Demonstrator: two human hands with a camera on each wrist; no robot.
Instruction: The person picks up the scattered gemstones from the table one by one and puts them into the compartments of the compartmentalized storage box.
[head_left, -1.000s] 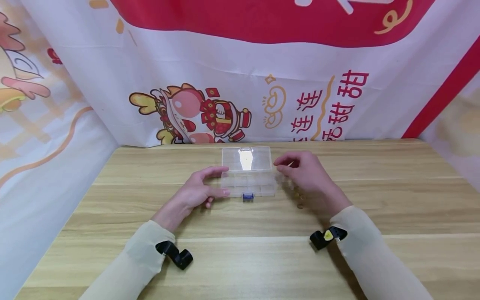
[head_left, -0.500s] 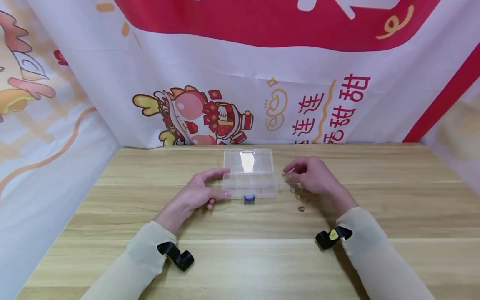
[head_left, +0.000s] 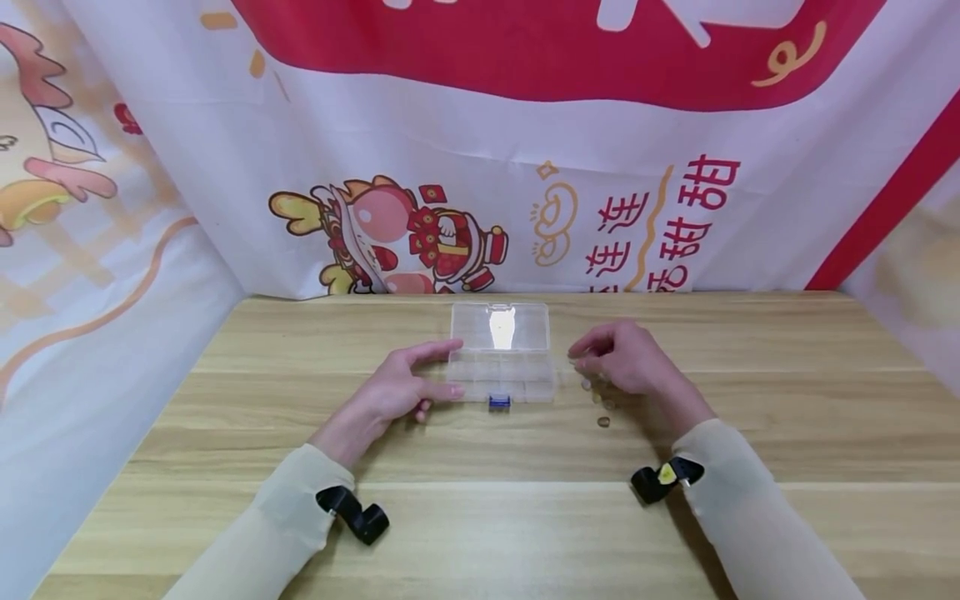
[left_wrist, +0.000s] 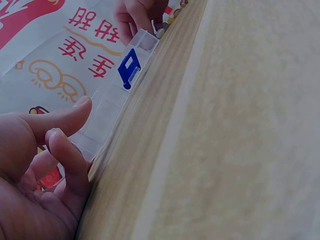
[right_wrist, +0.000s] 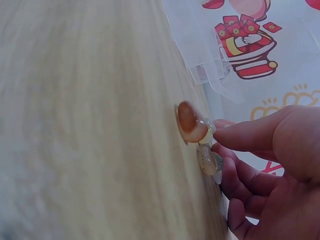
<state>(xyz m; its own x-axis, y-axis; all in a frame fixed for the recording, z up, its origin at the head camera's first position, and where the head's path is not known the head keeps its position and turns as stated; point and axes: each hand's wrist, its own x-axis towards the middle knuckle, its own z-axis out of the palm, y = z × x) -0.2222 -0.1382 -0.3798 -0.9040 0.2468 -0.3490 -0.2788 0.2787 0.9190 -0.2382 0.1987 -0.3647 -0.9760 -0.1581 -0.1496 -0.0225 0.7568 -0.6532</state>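
Note:
A clear plastic compartment box (head_left: 501,392) lies with its lid (head_left: 480,327) folded back and a blue latch (head_left: 499,402) at the front. My left hand (head_left: 397,385) holds the box's left end, thumb at the front and index finger near the hinge side. To the right of the box, my right hand (head_left: 626,358) is low over several small glossy pebbles, thumb and fingertips pinching a pale pebble (right_wrist: 210,126). A brown-orange pebble (right_wrist: 190,121) and a greyish translucent pebble (right_wrist: 210,161) show close by it. Another brownish pebble (head_left: 603,422) lies nearer the front.
Everything stands on a wood-grain table (head_left: 480,525). Behind it hangs a white and red printed cloth (head_left: 420,125), with another printed cloth (head_left: 142,242) along the left side. Black wrist cameras (head_left: 352,515) are strapped over both sleeves.
My right hand has moved from beside the box's right edge rightward and down to the pebbles. My left hand keeps its hold on the box. The head view has shifted slightly.

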